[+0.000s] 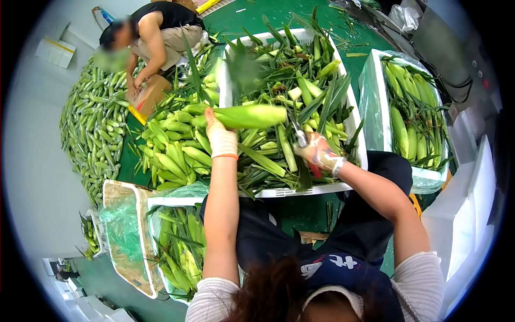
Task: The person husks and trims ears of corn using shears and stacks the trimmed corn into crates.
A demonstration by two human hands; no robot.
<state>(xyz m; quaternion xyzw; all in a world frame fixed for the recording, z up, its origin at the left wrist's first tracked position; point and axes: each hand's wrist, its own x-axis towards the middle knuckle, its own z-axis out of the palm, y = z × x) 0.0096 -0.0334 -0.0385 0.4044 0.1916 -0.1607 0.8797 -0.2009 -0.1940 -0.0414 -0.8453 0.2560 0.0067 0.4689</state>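
- Green corn ear (249, 116) gripped in the gloved left hand (221, 137), above a white crate (316, 189) of leaves.
- Red-handled shears (300, 137) held in the gloved right hand (317, 152), near the ear's end.
- Co-worker (170, 20) crouches by a cardboard box (152, 94).

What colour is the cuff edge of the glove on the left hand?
Orange, on the glove; it shows in the head view.

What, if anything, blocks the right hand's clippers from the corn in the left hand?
Nothing visible: the clippers in the right hand are close to the free end of the corn in the left hand.
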